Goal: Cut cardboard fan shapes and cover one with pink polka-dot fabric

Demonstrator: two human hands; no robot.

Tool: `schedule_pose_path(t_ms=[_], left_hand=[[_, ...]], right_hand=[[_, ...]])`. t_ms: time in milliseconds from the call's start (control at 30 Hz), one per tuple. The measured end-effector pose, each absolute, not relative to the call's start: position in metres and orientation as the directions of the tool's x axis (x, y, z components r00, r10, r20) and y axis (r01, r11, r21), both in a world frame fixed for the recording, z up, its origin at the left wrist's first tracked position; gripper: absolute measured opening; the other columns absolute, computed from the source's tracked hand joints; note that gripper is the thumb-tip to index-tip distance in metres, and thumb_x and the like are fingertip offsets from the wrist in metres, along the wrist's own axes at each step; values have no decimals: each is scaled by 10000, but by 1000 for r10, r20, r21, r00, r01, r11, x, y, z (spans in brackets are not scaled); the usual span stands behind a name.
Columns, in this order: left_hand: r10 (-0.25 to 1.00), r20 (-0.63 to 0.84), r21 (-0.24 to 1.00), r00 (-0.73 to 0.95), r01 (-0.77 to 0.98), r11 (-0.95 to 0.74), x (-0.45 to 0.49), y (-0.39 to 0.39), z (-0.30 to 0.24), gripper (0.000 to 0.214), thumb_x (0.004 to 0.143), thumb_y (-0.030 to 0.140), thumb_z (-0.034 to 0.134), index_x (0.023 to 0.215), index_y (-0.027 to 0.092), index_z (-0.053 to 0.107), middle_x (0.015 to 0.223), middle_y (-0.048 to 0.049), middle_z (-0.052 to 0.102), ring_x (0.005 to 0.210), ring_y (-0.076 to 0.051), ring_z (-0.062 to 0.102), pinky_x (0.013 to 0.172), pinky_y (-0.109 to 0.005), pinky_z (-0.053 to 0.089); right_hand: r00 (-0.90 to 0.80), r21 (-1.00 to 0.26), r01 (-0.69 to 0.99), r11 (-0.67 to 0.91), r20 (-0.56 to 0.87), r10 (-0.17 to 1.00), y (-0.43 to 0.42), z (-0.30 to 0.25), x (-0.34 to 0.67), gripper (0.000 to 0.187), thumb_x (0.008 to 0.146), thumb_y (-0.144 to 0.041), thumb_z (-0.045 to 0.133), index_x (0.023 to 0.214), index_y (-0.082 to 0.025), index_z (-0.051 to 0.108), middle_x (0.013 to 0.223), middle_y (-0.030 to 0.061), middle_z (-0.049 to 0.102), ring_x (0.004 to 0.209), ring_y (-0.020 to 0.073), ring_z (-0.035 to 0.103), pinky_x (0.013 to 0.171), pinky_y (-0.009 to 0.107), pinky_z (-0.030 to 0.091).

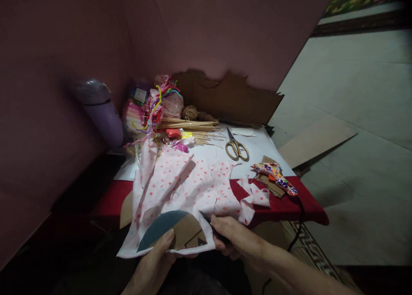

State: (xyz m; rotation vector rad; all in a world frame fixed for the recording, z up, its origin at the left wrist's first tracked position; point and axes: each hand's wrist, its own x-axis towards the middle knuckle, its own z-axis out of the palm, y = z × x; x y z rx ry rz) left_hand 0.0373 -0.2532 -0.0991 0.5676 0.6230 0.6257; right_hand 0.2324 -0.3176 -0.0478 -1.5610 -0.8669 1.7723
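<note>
My left hand point(161, 245) pinches a half-round cardboard piece point(188, 232), part brown and part dark blue, together with the pink dotted fabric point(206, 181) under it. The thumb lies on the cardboard and the fingers are beneath. My right hand point(233, 235) is closed around dark scissors point(206, 217), mostly hidden by the hand. Their blade shows at the fabric beside the right end of the cardboard. The fabric spreads back over the table, with a cut strip point(254, 196) of it at the right.
Brass-handled scissors point(237, 150) lie on the white board point(209, 154). A flower-patterned glue gun point(278, 178) rests on cardboard at the right, its cord hanging down. Behind are bamboo sticks point(186, 123), twine balls point(189, 112), craft bags and a purple bottle point(104, 117). Brown cardboard point(225, 97) leans on the wall.
</note>
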Motion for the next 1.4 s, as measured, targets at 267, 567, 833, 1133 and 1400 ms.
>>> schedule_pose_path(t_ms=[267, 567, 833, 1133, 1400], left_hand=[[700, -348, 673, 623, -354, 650, 35, -252, -97, 242, 791, 284, 626, 917, 116, 747, 904, -126, 720, 940, -300, 628, 829, -371, 494], [669, -331, 669, 665, -335, 663, 34, -254, -97, 253, 822, 275, 588, 957, 121, 737, 891, -122, 719, 941, -291, 621, 817, -365, 488], [645, -302, 679, 702, -317, 663, 34, -253, -99, 272, 828, 300, 579, 958, 114, 729, 877, -123, 709, 890, -275, 625, 789, -361, 484], [622, -271, 711, 735, -283, 644, 30, -252, -104, 289, 839, 311, 559, 940, 105, 735, 814, -124, 705, 839, -264, 622, 729, -337, 478], [603, -244, 722, 760, -274, 636, 30, -251, -102, 304, 869, 301, 510, 986, 119, 725, 827, -124, 706, 755, -239, 627, 659, -328, 489]], right_hand=[[-121, -765, -21, -644, -638, 761, -319, -46, 237, 540, 826, -675, 373, 686, -164, 471, 572, -49, 397, 412, 34, 267, 373, 172, 128], [-155, -796, -47, -604, -591, 791, -309, -42, 232, 515, 829, -645, 396, 650, -165, 445, 556, -52, 388, 412, 32, 271, 368, 175, 120], [-155, -839, -134, -527, -508, 848, -312, -49, 228, 508, 794, -645, 474, 622, -184, 347, 525, -85, 275, 415, 30, 157, 385, 197, 51], [-166, -822, -76, -565, -548, 820, -314, -42, 228, 532, 800, -682, 428, 637, -177, 387, 560, -61, 329, 433, 37, 218, 388, 186, 93], [-163, -887, -54, -459, -446, 880, -312, -40, 226, 542, 821, -669, 396, 589, -183, 343, 512, -73, 265, 421, 42, 161, 378, 208, 71]])
